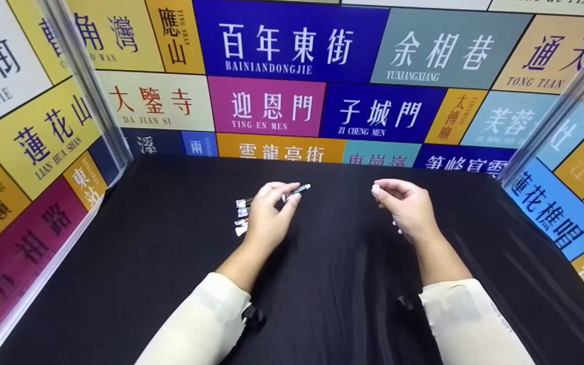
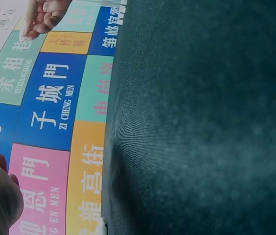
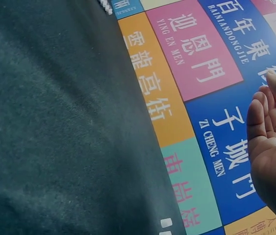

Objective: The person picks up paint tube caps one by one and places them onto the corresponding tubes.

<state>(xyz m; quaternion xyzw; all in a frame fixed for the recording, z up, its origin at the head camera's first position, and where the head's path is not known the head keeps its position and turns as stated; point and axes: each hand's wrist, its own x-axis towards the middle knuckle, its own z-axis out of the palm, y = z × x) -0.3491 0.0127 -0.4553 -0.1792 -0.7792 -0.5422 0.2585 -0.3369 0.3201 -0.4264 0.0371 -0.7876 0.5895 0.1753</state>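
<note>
"What have you got in your left hand (image 1: 270, 205)?"

"A small tube (image 1: 299, 190), dark along its side and pale at one end. My thumb and forefinger are clamped on it, and the pale end points to about 2 o'clock."

"And your right hand (image 1: 406, 205)?"

"It hovers over the black cloth (image 1: 332, 304), at 3 o'clock from my left and well apart from it. My thumb and forefinger bend toward each other, their tips close. A pale spot shows there, but I cannot tell whether it is a nail or something small that I pinch. The right wrist view shows the inside of my palm and the bent fingers."

"What lies nearest to your left?"

"More tubes (image 1: 242, 212), on the cloth at about 8 o'clock from that hand. I see four ends, one below another; my hand hides the remaining part of them."

"Farther out?"

"My cream sleeves: the left one (image 1: 195, 324) at 7 o'clock from its hand, the right one (image 1: 474, 314) at 5 o'clock from its own. A black object (image 1: 255, 318) sits beside the left cuff, too dark to make out."

"Past the cloth?"

"Coloured signs (image 1: 292, 38) cover the wall at 12 o'clock, and grey posts (image 1: 97, 81) stand at 10 and 2 o'clock."
</note>
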